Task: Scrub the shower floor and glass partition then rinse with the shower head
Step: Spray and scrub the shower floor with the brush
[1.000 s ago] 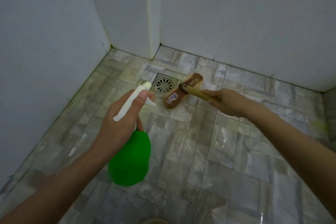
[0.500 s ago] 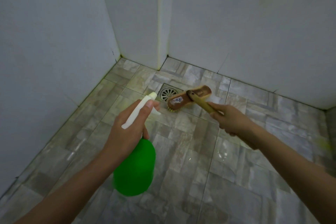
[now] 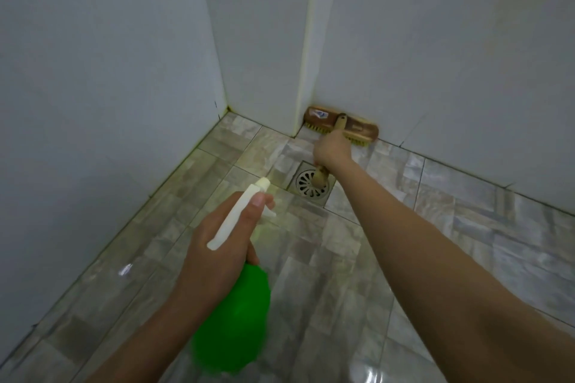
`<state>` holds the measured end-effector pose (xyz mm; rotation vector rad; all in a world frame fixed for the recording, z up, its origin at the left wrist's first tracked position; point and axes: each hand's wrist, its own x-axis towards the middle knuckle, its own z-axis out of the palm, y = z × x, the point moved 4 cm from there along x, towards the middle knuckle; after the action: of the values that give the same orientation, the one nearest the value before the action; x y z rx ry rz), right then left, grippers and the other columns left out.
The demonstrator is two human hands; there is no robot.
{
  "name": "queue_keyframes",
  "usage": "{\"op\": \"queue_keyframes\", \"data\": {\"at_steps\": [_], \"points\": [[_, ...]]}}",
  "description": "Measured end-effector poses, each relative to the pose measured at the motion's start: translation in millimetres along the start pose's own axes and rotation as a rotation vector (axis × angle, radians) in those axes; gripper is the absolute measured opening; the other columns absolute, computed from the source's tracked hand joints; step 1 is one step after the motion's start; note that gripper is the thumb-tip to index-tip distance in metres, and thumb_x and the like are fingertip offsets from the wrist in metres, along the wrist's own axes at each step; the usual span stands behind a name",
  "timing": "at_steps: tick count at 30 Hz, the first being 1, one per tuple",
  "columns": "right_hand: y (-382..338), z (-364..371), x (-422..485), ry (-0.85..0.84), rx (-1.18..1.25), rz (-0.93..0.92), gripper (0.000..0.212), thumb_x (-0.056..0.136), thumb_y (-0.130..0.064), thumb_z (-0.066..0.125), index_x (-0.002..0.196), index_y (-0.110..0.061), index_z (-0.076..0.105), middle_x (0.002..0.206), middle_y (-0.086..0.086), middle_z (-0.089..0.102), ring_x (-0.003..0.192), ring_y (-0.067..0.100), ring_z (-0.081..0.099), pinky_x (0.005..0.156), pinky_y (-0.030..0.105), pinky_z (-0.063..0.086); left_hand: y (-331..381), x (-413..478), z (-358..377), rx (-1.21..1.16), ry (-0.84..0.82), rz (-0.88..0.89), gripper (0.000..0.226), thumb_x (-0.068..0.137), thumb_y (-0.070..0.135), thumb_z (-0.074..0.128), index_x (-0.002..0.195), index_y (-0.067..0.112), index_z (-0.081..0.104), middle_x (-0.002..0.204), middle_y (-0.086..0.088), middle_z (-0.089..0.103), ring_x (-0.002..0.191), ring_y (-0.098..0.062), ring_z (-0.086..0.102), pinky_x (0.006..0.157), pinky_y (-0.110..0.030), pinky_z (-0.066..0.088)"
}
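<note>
Fingers (image 3: 323, 149) of my right hand (image 3: 332, 148) are wrapped tight round the pale wooden handle of one long brown wooden scrub brush (image 3: 342, 126), whose yellow bristles press on the far edge of the grey marbled tile shower floor (image 3: 435, 227), right where it meets the white tiled wall (image 3: 435, 56) and a jutting white corner column (image 3: 306, 40). My left hand (image 3: 217, 246) grips one spray bottle with a green plastic body and white trigger head (image 3: 231, 314), held up over the near left floor, thumb on top of the head, nozzle aimed far. I count one square metal floor drain (image 3: 311, 183), between the two hands, with the brush handle's end over it. Two bare forearms reach in from the near edge; wet glare shows on the near tiles
</note>
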<state>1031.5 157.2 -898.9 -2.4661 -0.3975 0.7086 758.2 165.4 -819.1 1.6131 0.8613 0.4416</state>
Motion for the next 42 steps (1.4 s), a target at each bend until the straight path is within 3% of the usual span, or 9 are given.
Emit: {"op": "queue_keyframes", "data": {"at_steps": [2, 6, 11, 15, 22, 26, 31, 37, 42], "points": [[10.7, -2.7, -14.5, 0.008, -0.161, -0.021, 0.051, 0.093, -0.005, 0.046, 0.142, 0.002, 0.033, 0.108, 0.018, 0.061, 0.087, 0.028, 0.057, 0.075, 0.034, 0.046, 0.3, 1.1, -3.5, 0.004, 0.003, 0.009, 0.043, 0.086, 0.061, 0.041, 0.099, 0.036, 0.073, 0.079, 0.005, 0.072, 0.047, -0.007, 0.057, 0.054, -0.008, 0.045], [35.5, 4.2, -48.5, -0.068, -0.324, -0.086, 0.075, 0.090, 0.004, 0.041, 0.152, -0.016, 0.004, 0.086, 0.014, 0.061, 0.064, 0.023, 0.057, 0.050, 0.035, 0.046, 1.3, 3.3, -11.9, 0.020, 0.020, -0.009, 0.043, 0.085, 0.062, 0.040, 0.098, 0.038, 0.073, 0.056, 0.001, 0.064, 0.047, -0.007, 0.058, 0.052, -0.006, 0.044], [18.1, -26.8, -9.4, -0.033, -0.260, -0.114, 0.036, 0.095, -0.002, 0.040, 0.129, 0.007, 0.046, 0.112, 0.026, 0.061, 0.061, 0.019, 0.051, 0.052, 0.025, 0.040, -1.2, 0.3, -12.5, 0.020, 0.013, 0.016, 0.042, 0.085, 0.062, 0.043, 0.098, 0.036, 0.073, 0.082, 0.000, 0.074, 0.047, -0.007, 0.058, 0.053, -0.010, 0.047], [42.7, -4.6, -51.7, -0.087, -0.329, -0.079, 0.059, 0.090, 0.004, 0.042, 0.146, -0.007, 0.028, 0.087, 0.017, 0.061, 0.065, 0.025, 0.059, 0.048, 0.031, 0.042, -2.6, -5.9, -16.6, 0.010, 0.030, 0.021, 0.041, 0.093, 0.064, 0.044, 0.096, 0.035, 0.073, 0.085, 0.000, 0.075, 0.046, -0.011, 0.058, 0.054, -0.013, 0.049], [11.8, -42.9, -18.8, -0.095, -0.313, -0.071, 0.047, 0.093, 0.000, 0.040, 0.140, 0.004, 0.036, 0.068, 0.006, 0.046, 0.053, 0.018, 0.047, 0.045, 0.028, 0.041, 4.0, -11.3, -12.2, -0.007, 0.041, 0.020, 0.048, 0.085, 0.057, 0.041, 0.093, 0.022, 0.074, 0.074, 0.024, 0.070, 0.044, -0.008, 0.056, 0.051, -0.006, 0.043], [48.1, -24.5, -73.6, -0.190, -0.302, -0.140, 0.066, 0.098, -0.004, 0.031, 0.153, -0.031, 0.005, 0.074, 0.011, 0.053, 0.048, 0.021, 0.052, 0.034, 0.026, 0.040, 5.0, -8.0, -10.8, -0.001, 0.037, 0.015, 0.046, 0.087, 0.057, 0.041, 0.093, 0.025, 0.074, 0.088, 0.024, 0.073, 0.045, -0.007, 0.056, 0.053, -0.009, 0.046], [36.0, -56.4, -19.1, -0.093, -0.276, -0.006, 0.046, 0.096, 0.000, 0.036, 0.142, 0.002, 0.034, 0.063, 0.015, 0.054, 0.050, 0.025, 0.052, 0.046, 0.030, 0.044, 2.8, -6.8, -2.5, -0.005, 0.004, 0.034, 0.044, 0.090, 0.066, 0.045, 0.096, 0.033, 0.073, 0.093, 0.009, 0.074, 0.048, -0.009, 0.057, 0.056, -0.021, 0.051], [72.5, -46.1, -88.1, -0.155, -0.246, -0.071, 0.052, 0.099, -0.009, 0.033, 0.149, -0.018, 0.023, 0.071, 0.012, 0.056, 0.049, 0.022, 0.054, 0.039, 0.027, 0.042, -0.2, -1.2, 2.5, 0.007, -0.006, 0.030, 0.042, 0.093, 0.060, 0.044, 0.096, 0.032, 0.074, 0.092, -0.006, 0.073, 0.047, -0.009, 0.057, 0.054, -0.018, 0.049], [61.2, -78.1, -30.0, -0.062, -0.270, 0.011, 0.041, 0.099, -0.006, 0.033, 0.138, 0.004, 0.037, 0.070, 0.017, 0.057, 0.053, 0.026, 0.053, 0.047, 0.029, 0.043, 1.1, -2.4, 14.3, 0.014, -0.050, 0.049, 0.049, 0.090, 0.070, 0.043, 0.097, 0.033, 0.074, 0.078, -0.010, 0.070, 0.047, -0.010, 0.057, 0.055, -0.010, 0.046]]}}
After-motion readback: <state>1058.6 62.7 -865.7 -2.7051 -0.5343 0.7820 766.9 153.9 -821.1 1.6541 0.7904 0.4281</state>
